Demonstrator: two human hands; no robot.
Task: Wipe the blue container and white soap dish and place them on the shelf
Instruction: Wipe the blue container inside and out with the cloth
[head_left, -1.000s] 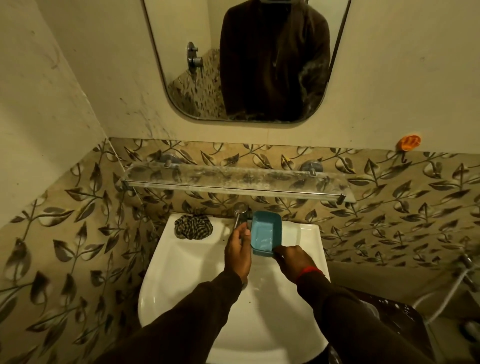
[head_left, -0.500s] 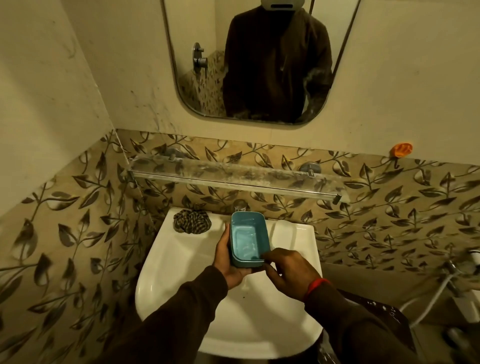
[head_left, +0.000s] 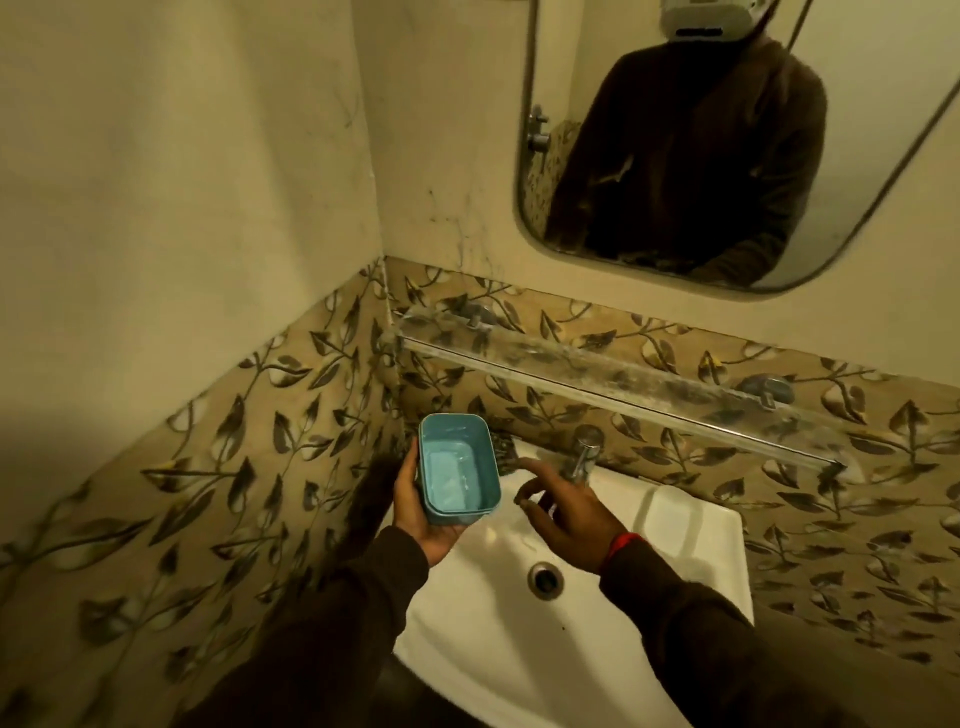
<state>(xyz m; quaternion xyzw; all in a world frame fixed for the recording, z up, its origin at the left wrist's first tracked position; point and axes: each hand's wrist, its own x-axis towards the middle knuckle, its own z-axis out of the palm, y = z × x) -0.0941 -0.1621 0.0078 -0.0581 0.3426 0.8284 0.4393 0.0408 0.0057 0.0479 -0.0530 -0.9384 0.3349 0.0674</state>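
Note:
My left hand (head_left: 421, 512) cradles the blue container (head_left: 458, 475) from below and from its left side, above the left rim of the white sink (head_left: 675, 561). The container is a rounded rectangular tub with its opening facing up. My right hand (head_left: 563, 512) hovers over the basin just right of the container, fingers spread and pointing towards the checked cloth (head_left: 503, 451), which is mostly hidden behind the container. The clear glass shelf (head_left: 623, 382) runs along the tiled wall above the sink. No white soap dish is in sight.
A chrome tap (head_left: 583, 457) stands at the back of the sink, close to my right fingertips. The drain (head_left: 544, 578) lies below my right wrist. A mirror (head_left: 727, 135) hangs above the shelf. Leaf-patterned tiled walls close in at the left corner.
My right hand has let go of the container and opened over the basin. My left hand has carried the container left. The camera has swung left, so the sink sits further right.

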